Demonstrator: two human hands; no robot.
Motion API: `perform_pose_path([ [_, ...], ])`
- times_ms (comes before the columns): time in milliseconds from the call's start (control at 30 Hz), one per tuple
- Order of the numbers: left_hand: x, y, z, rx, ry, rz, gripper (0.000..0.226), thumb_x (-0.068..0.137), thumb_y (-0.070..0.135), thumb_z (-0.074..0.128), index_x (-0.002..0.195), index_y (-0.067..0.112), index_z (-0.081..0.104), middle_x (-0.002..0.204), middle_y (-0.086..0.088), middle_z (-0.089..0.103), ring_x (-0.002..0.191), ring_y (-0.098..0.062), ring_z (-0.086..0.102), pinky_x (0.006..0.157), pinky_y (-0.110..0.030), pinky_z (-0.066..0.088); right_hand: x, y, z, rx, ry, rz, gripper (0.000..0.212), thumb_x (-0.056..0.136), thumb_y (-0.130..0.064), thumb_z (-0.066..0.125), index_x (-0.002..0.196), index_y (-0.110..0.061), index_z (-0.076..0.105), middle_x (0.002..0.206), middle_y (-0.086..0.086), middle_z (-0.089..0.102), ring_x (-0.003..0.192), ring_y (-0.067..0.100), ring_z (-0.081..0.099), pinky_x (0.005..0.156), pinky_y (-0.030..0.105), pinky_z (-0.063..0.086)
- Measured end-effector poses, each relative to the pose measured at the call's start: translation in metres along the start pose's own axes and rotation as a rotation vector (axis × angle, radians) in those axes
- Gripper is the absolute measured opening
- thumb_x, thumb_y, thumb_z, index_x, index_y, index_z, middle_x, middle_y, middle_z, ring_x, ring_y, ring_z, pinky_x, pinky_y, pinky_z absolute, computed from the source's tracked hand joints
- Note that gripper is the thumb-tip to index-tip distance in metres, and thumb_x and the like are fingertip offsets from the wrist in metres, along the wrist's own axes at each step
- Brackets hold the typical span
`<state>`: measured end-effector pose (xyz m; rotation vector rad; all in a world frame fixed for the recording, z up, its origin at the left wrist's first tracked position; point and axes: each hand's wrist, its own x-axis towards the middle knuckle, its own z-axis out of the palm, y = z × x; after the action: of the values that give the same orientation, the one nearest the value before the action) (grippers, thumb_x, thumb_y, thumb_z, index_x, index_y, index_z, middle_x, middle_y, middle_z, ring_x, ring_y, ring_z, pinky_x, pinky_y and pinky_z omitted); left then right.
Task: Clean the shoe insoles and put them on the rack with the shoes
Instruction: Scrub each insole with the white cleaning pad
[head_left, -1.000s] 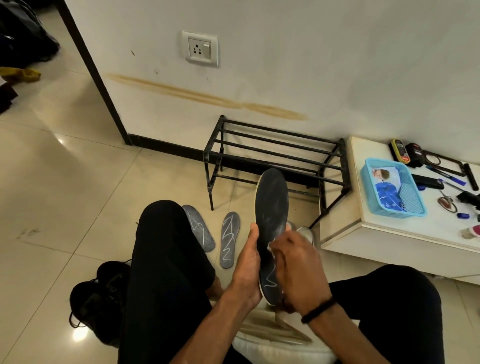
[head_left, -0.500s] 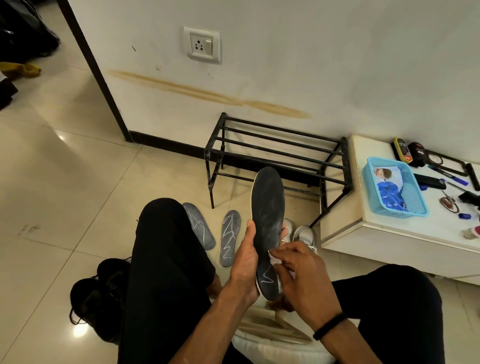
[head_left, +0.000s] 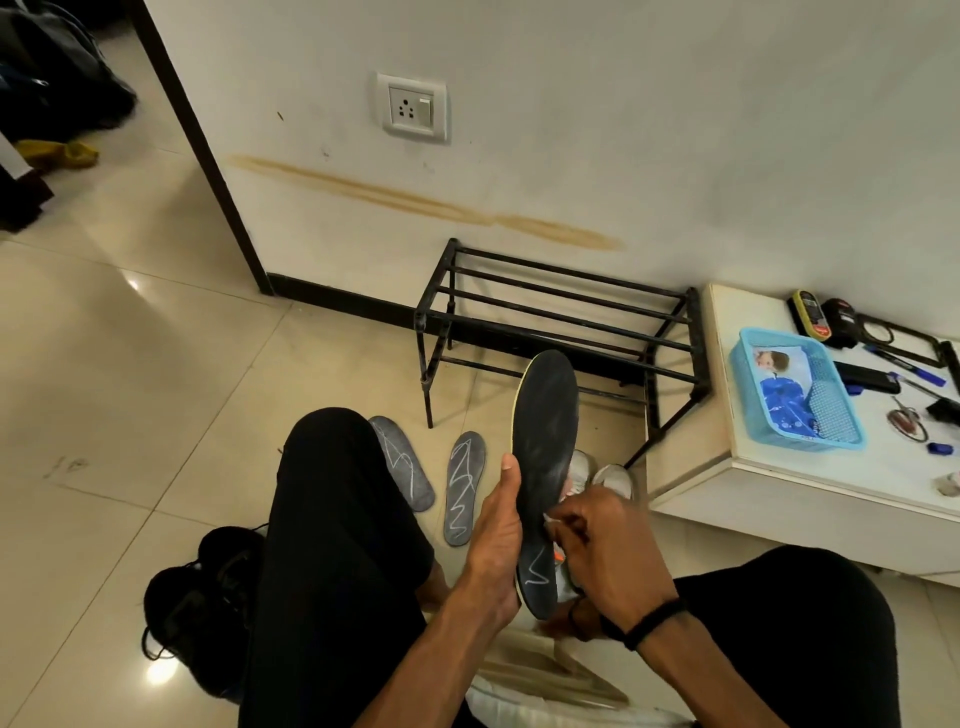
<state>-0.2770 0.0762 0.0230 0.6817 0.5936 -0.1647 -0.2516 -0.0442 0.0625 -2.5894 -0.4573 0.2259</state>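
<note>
Left hand (head_left: 496, 540) grips upright insole (head_left: 545, 467) edge; right hand (head_left: 608, 551) fingers curled against it (wristband on wrist).

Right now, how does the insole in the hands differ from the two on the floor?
The held insole is near-black and stands upright, gripped by the left hand, with the right hand at its edge. The two floor insoles are lighter grey, lie flat beside each other, untouched. All three carry white zigzag scribbles.

Two insoles (head_left: 434, 480) lie on the floor (head_left: 130, 405) before the rack (head_left: 561, 322); a basket (head_left: 795, 395) sits on the cabinet (head_left: 779, 483) right of it; shoes (head_left: 202, 597) lie far left.
</note>
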Motion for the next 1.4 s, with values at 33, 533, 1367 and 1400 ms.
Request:
perform_pose_path([
  [33, -0.001, -0.001, 0.001, 0.016, -0.005, 0.002, 0.056, 0.099, 0.058, 0.048, 0.123, 0.014, 0.072, 0.121, -0.019, 0.072, 0.116, -0.034, 0.068, 0.111, -0.052, 0.046, 0.0, 0.001, -0.001, -0.002, 0.0, -0.004, 0.018, 0.087, -0.014, 0.071, 0.07, -0.017, 0.074, 0.067, -0.005, 0.067, 0.064, 0.008, 0.062, 0.06, 0.02, 0.051],
  [533, -0.012, 0.003, 0.006, 0.122, 0.009, -0.002, 0.045, 0.103, 0.054, 0.042, 0.114, 0.022, 0.071, 0.108, -0.01, 0.078, 0.103, -0.024, 0.074, 0.104, -0.047, 0.053, -0.001, -0.023, 0.0, 0.023, 0.125, -0.113, 0.013, 0.087, -0.009, 0.073, 0.081, -0.02, 0.074, 0.084, -0.003, 0.065, 0.074, 0.009, 0.061, 0.07, 0.02, 0.053],
  [1367, -0.007, 0.003, 0.004, -0.05, -0.023, -0.097, 0.051, 0.102, 0.052, 0.048, 0.125, 0.011, 0.068, 0.112, -0.02, 0.075, 0.093, -0.03, 0.076, 0.075, -0.037, 0.063, 0.04, -0.026, -0.006, -0.077, 0.203, 0.022, 0.012, 0.096, -0.013, 0.063, 0.099, -0.011, 0.074, 0.099, 0.005, 0.06, 0.091, 0.018, 0.056, 0.078, 0.023, 0.042],
  [1400, -0.009, 0.004, 0.002, -0.058, -0.037, -0.104, 0.049, 0.103, 0.051, 0.046, 0.125, 0.014, 0.069, 0.113, -0.018, 0.075, 0.098, -0.028, 0.076, 0.081, -0.039, 0.062, 0.03, -0.032, -0.001, -0.059, 0.164, -0.006, 0.012, 0.096, -0.012, 0.062, 0.101, -0.011, 0.074, 0.101, 0.004, 0.06, 0.091, 0.016, 0.055, 0.08, 0.022, 0.045],
])
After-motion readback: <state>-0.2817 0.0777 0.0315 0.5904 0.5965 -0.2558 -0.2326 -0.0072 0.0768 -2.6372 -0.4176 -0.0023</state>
